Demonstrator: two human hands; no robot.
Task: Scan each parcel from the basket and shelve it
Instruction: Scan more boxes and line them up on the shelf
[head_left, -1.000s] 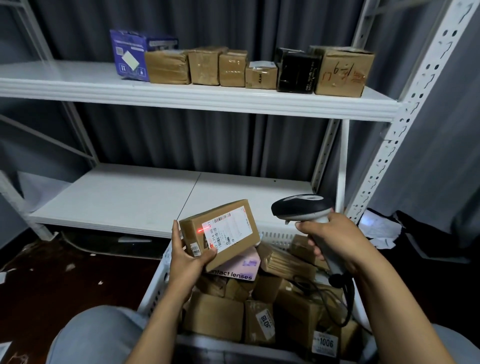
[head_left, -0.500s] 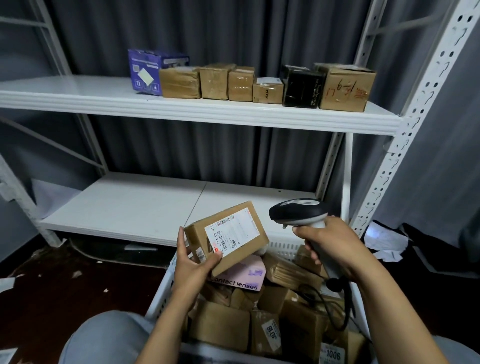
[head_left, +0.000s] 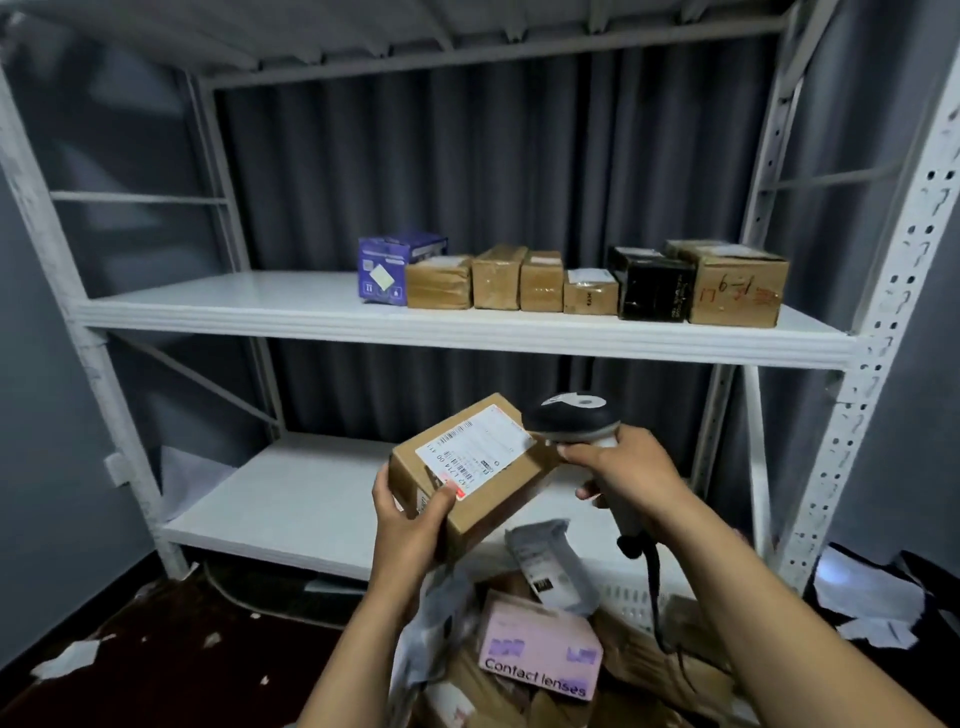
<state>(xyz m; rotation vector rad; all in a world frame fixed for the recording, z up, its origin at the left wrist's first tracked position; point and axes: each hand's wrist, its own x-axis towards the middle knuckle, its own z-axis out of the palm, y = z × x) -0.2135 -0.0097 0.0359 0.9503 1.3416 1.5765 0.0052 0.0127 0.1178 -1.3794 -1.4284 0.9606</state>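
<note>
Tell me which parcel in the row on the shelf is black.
The black box, second from the right, beside the carton with red writing; the rest are brown, bar the blue box at the left end.

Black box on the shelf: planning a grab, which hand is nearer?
Right. The right hand is below the black box; the left hand, gripping the parcel, is farther left.

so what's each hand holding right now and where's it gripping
The left hand grips the parcel by its near corner, thumb on the labelled top. The right hand grips the scanner by its handle.
</note>
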